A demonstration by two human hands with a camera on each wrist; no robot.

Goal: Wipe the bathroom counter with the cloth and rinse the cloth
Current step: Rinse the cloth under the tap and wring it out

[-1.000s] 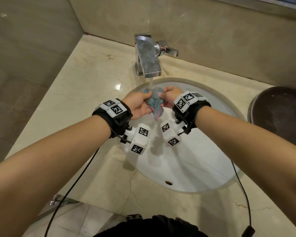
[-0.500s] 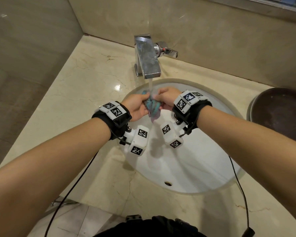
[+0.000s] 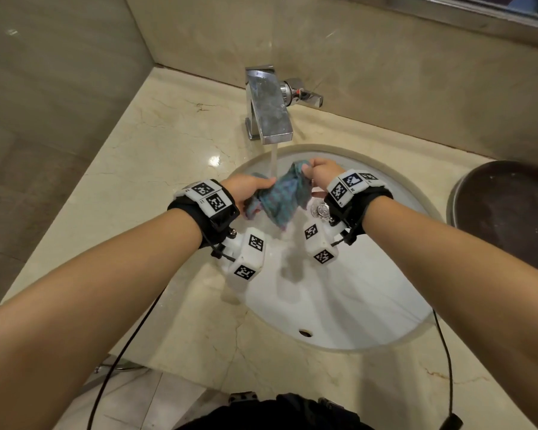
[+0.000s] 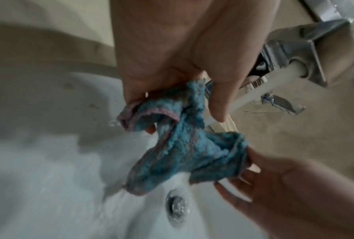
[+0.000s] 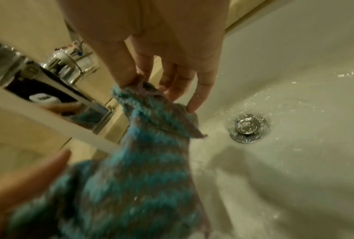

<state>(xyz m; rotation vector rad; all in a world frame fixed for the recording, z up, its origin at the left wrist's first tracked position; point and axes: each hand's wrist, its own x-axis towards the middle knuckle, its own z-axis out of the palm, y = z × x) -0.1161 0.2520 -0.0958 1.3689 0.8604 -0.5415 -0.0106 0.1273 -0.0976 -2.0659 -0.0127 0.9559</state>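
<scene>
Hands [image 3: 252, 189] farther apart, fuzzy blue cloth [image 3: 280, 197] now stretched.

Above the sink [image 3: 339, 305], my left hand [image 3: 249, 189] and right hand [image 3: 322, 172] each pinch the cloth [image 3: 280, 197], forearms converging.

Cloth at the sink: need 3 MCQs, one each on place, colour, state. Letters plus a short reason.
1. Where is the cloth?
A. flat on the counter
B. held over the sink basin under the tap
C. on the dark round tray

2. What colour is the cloth mainly?
A. blue with pinkish edging
B. plain white
C. bright yellow

3. What is the state of the tap?
A. off and dry
B. running, water falling onto the cloth
C. hidden by a hand

Key: 1 B, the left hand and right hand each grip an end above the basin. 2 A, the left wrist view shows blue pile with a pink hem. 3 B, a stream drops from the spout.
</scene>
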